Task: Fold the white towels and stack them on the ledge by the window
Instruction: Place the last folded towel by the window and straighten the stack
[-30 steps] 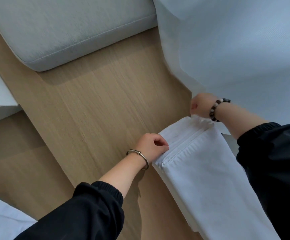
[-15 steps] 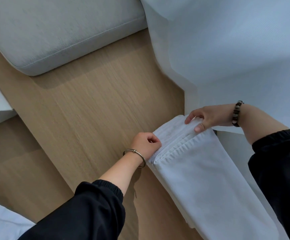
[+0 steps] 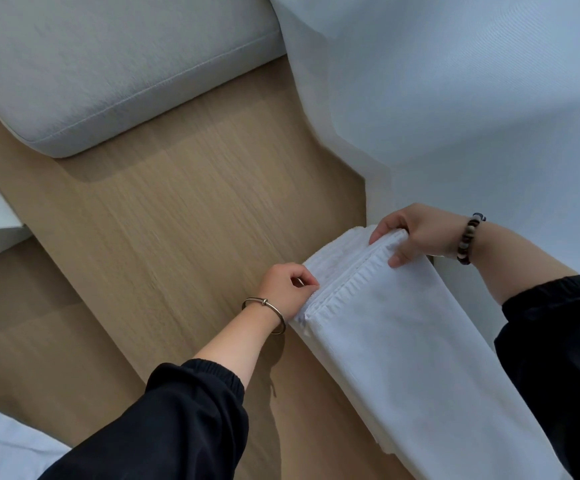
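A white towel [image 3: 396, 344], folded into a long strip, lies on the wooden ledge [image 3: 184, 237] and runs from the middle toward the lower right. My left hand [image 3: 286, 289] pinches the near corner of the towel's far end, on its left side. My right hand [image 3: 409, 237] grips the opposite corner of that same end, fingers over the edge and thumb on top. A thicker folded layer shows beneath the hemmed top layer.
A grey cushion [image 3: 108, 64] lies on the ledge at the upper left. A white curtain [image 3: 454, 81] hangs along the right side behind the towel. White fabric [image 3: 1, 445] shows at the lower left corner.
My right hand came down from the curtain's edge onto the towel's far corner and now grips it. My left hand kept its pinch on the other corner.
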